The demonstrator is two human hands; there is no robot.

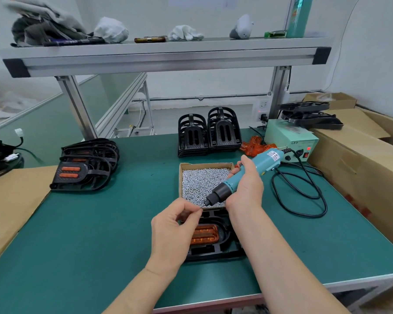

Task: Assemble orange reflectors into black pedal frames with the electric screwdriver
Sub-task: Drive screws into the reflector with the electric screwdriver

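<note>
Gripping teal plastic electric screwdriver (241, 177) in right hand (245, 189), tilts bit (205, 203) toward seven o'clock to meet left hand (175, 225) pinching small silver screw (201, 207).

Right hand (245, 184) grips the electric screwdriver (227, 183); left hand (175, 225) pinches at its tip.

Factory assembly bench: aluminium-profile shelf (163, 56), stacked pedal frames (210, 132).

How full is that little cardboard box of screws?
Nearly full: silver screws fill the cardboard box wall to wall, heaped close to its rim. The right hand and electric screwdriver hide its near right corner.
</note>
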